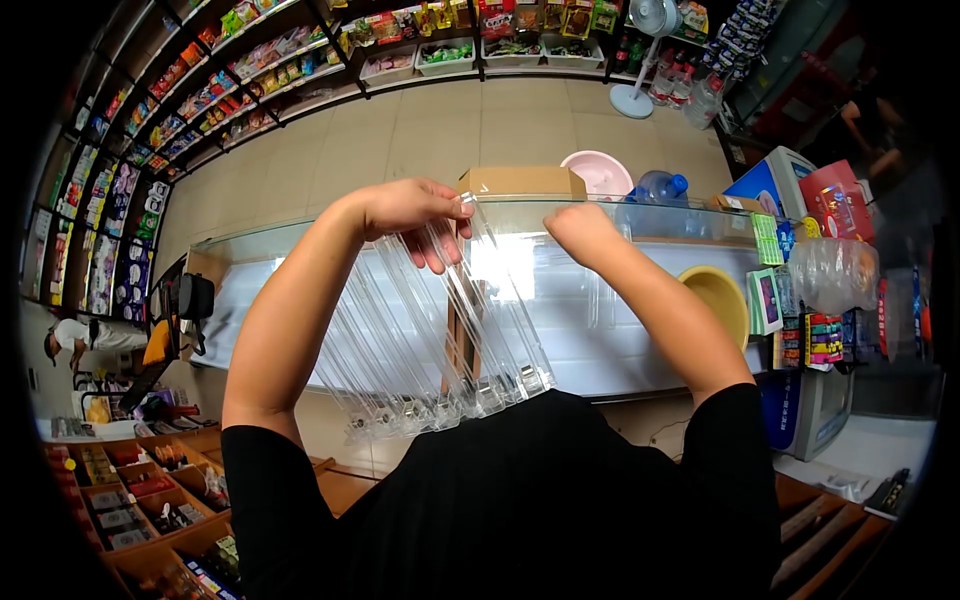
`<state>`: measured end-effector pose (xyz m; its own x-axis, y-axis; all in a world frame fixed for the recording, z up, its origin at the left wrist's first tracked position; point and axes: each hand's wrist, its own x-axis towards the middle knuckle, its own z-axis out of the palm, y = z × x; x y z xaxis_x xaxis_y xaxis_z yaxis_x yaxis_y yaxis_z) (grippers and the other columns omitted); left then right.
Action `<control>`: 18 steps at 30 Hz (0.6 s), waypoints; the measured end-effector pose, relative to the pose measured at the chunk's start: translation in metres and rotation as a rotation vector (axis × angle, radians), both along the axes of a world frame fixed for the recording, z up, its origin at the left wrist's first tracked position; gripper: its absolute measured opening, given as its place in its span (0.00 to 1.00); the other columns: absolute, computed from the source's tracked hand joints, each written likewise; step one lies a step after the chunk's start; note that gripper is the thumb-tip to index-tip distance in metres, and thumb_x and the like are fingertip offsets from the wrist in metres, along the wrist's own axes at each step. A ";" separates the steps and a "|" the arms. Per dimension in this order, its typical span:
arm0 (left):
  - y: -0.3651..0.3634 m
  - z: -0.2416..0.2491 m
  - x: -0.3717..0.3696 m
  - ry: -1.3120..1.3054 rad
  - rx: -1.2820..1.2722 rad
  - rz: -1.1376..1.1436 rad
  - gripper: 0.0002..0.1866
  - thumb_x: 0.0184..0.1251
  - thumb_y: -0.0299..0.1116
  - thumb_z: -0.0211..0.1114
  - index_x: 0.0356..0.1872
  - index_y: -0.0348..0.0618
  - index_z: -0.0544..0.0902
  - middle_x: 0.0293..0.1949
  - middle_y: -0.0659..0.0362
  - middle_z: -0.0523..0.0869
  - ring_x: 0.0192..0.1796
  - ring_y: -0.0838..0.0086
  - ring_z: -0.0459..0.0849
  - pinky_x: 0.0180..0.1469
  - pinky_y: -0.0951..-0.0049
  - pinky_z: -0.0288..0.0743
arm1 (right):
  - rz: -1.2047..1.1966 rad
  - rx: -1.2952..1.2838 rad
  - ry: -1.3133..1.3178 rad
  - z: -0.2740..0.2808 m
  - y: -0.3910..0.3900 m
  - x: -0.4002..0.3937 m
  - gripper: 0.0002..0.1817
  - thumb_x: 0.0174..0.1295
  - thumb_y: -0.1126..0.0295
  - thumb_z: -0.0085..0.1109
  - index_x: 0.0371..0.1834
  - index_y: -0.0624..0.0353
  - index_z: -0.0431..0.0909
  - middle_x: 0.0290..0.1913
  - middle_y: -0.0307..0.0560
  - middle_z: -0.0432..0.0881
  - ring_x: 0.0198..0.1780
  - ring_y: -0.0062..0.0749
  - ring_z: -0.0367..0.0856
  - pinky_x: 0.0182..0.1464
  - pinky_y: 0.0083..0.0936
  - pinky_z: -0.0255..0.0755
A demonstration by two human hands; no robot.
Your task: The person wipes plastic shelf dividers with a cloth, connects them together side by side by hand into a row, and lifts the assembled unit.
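Observation:
My left hand is closed around the upper ends of several long, clear plastic tracks. They fan downward from my fingers toward my chest, and small metal coils show at their lower ends. Under them stretches a glass-topped display counter with a white surface inside. Over the counter's far edge, my right hand is curled into a fist, its fingertips hidden from view. A faint clear strip shows just below that hand; I cannot tell whether the fist holds anything.
Beyond the counter are a cardboard box, a pink basin and a blue water jug. A yellow bowl lies beside my right forearm. Snack shelves line the far wall. Another person is at far left.

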<state>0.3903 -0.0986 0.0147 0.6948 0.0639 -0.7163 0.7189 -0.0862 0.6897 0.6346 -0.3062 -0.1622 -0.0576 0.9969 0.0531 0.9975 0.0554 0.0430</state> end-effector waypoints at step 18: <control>0.017 0.009 0.027 0.063 -0.067 -0.173 0.22 0.87 0.47 0.51 0.59 0.38 0.82 0.40 0.41 0.94 0.41 0.49 0.97 0.38 0.48 0.94 | -0.559 -0.023 0.819 0.047 -0.091 -0.064 0.16 0.68 0.63 0.65 0.53 0.61 0.79 0.32 0.58 0.90 0.40 0.62 0.90 0.48 0.51 0.83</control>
<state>0.4175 -0.0811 0.0237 0.6449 -0.1020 -0.7574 0.7393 -0.1677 0.6521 0.5702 -0.3971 -0.1151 0.4676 0.8706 -0.1532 0.6013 -0.4403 -0.6667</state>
